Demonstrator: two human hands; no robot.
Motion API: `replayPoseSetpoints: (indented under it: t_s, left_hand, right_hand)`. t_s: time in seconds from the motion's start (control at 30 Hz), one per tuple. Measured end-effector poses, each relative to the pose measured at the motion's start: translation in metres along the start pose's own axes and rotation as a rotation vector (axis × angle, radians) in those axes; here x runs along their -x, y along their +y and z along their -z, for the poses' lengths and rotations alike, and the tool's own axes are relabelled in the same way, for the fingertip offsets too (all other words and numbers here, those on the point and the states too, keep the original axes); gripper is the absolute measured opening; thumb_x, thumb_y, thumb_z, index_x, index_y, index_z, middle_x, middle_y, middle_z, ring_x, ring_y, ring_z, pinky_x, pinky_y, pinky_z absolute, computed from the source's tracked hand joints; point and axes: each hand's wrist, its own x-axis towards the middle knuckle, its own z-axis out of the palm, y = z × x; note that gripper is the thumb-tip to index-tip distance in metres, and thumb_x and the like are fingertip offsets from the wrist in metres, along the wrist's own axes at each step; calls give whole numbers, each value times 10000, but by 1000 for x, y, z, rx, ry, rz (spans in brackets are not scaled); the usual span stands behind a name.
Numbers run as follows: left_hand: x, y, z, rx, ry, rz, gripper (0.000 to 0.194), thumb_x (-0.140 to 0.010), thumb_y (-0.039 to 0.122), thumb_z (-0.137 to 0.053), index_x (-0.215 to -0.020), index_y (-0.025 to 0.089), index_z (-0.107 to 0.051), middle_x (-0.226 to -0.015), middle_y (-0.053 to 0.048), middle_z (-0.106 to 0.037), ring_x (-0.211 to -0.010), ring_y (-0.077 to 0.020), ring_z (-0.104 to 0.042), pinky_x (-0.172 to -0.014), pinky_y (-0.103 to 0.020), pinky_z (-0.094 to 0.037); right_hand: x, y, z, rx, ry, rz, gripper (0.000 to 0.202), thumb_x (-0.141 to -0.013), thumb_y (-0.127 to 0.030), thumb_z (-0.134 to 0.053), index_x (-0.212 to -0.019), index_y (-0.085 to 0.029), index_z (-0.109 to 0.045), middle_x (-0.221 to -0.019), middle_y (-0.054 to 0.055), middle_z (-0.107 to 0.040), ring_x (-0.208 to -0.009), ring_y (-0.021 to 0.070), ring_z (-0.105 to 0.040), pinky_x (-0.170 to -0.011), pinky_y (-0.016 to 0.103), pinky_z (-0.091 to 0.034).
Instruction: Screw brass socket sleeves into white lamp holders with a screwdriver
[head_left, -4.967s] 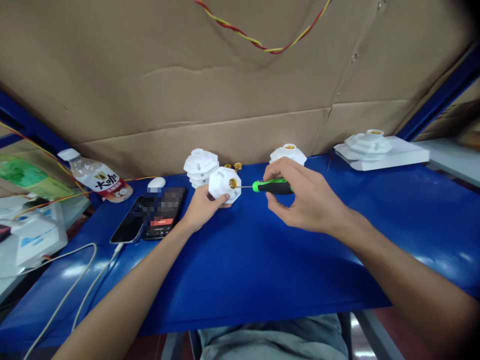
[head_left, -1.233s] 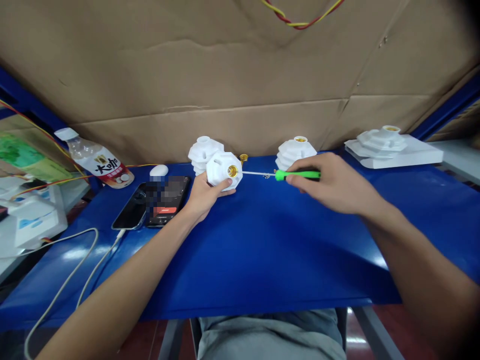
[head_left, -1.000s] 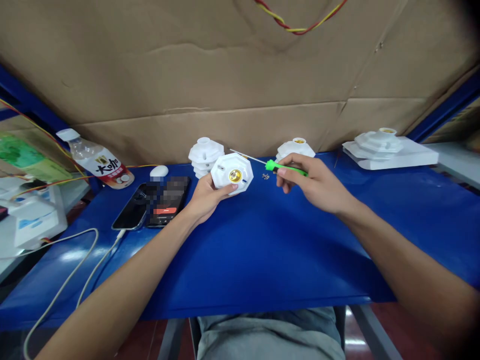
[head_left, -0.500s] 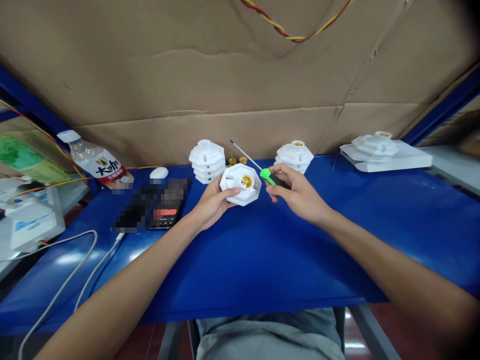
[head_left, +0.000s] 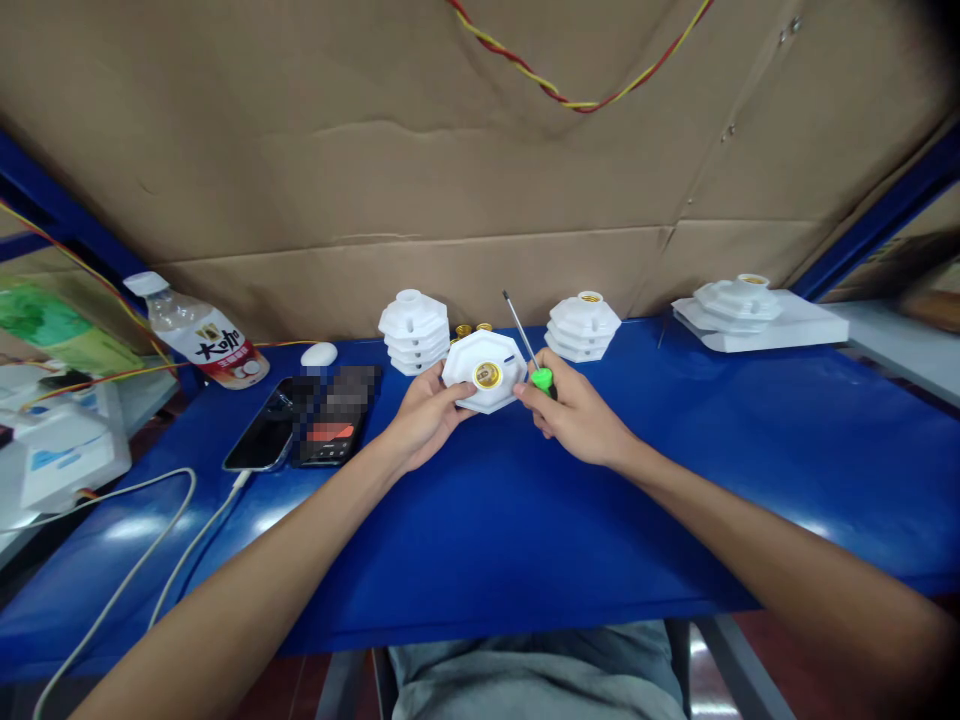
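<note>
My left hand is closed around the left edge of a white octagonal lamp holder, its thumb near the brass-coloured socket in the middle. A screwdriver with a green and black handle is gripped in my right hand, its metal shaft pointing up and away to the left. My right fingertips are at the lamp holder's right edge. Behind my left hand stands a stack of white lamp holder bodies. Another stack of lamp holders, with a brass socket in the top one, is beyond my right hand.
Small brass-coloured sockets lie behind the held piece. At the right back, more lamp holders rest on a white box. On the left are a bottle, two phones, a white cable and a white oval object.
The lamp holder has been turned and tilted in my left hand. My right hand has swung the screwdriver more upright and brought its fingers to the holder's edge. The view has shifted slightly.
</note>
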Motion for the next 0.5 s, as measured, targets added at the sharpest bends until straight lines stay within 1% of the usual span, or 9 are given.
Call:
replayPoseSetpoints:
  t_s: [0.1, 0.2, 0.27, 0.4, 0.5]
  left_hand:
    - [0, -2, -1, -33, -5, -16, 557, -815, 191, -848, -1339, 195, -659, -1365, -162, -716, -1280, -384, -678, -1044, -544, -598]
    - [4, -3, -4, -67, -9, -29, 548, -811, 226, -888, -1316, 186, -680, -1343, -154, -732, -1261, -360, -690, -1063, -514, -593]
    - [6, -4, -7, -86, -21, -25, 561, -797, 240, -915, -1308, 181, -691, -1325, -148, -743, -1240, -346, -701, -1090, -509, -580]
    - [9, -4, -8, -61, -46, 11, 584, -784, 242, -931, -1317, 188, -698, -1317, -146, -744, -1217, -337, -709, -1099, -510, -571]
    - [8, -3, -6, -40, -90, 17, 585, -788, 231, -929, -1326, 200, -700, -1353, -143, -726, -1261, -340, -689, -1108, -499, -562]
  right_hand:
    - [2, -7, -1, 105, 51, 54, 333, -957, -486, -694, -922, -273, -440, -681, -71, -563, -576, 143, -533, -562, 308, -401]
    - [4, -14, -4, 197, 128, 88, 414, -857, -521, -808, -1046, -271, -537, -669, -78, -580, -557, 141, -492, -560, 305, -390]
    - [4, -16, -5, 238, 172, 122, 473, -821, -530, -844, -1122, -263, -593, -703, -61, -617, -564, 144, -498, -571, 306, -396]
    - [1, -12, -5, 332, 222, 221, 406, -868, -540, -813, -1114, -237, -701, -854, 14, -710, -668, 172, -575, -661, 333, -445]
    - [1, -9, -4, 384, 254, 291, 340, -915, -456, -776, -1164, -229, -728, -995, 50, -742, -786, 200, -643, -757, 363, -496]
